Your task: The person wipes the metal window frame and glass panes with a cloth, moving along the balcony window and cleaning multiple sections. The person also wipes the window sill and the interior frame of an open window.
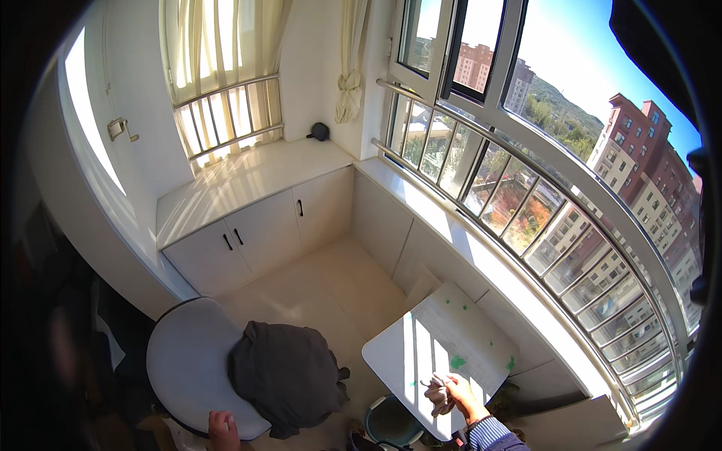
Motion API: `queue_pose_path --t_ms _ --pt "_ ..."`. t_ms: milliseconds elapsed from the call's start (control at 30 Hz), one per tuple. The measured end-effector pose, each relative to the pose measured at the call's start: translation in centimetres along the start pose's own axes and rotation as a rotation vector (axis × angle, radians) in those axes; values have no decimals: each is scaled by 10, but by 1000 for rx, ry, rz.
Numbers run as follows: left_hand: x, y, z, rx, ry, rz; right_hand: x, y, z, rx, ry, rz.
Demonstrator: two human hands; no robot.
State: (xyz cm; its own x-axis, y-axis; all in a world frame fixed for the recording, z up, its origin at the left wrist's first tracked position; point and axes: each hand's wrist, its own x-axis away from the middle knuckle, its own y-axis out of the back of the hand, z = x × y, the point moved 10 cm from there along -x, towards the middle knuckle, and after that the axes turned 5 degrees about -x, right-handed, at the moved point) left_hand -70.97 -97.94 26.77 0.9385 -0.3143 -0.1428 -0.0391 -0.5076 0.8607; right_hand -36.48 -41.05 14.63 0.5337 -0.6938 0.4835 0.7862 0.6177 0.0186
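Cloth, one, greyish-brown (pixel 438 395): bunched in the fingers of the right hand (pixel 465 398), over a white board (pixel 470 323) with green spots. Left hand (pixel 222 428): well apart, leftward of the cloth, near a dark grey garment (pixel 289 372); its grip cannot be told.

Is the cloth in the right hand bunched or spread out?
Bunched: the cloth shows as a crumpled wad in the right hand, not lying flat across the white panel.
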Motion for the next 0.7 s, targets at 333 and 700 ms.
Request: queue_pose_path --t_ms 333,700 --pt "-75 140 209 -503 146 -647 -3 -25 28 -15 -12 -6" --pt "-139 63 379 -36 527 -43 26 -71 24 -32 38 -230"
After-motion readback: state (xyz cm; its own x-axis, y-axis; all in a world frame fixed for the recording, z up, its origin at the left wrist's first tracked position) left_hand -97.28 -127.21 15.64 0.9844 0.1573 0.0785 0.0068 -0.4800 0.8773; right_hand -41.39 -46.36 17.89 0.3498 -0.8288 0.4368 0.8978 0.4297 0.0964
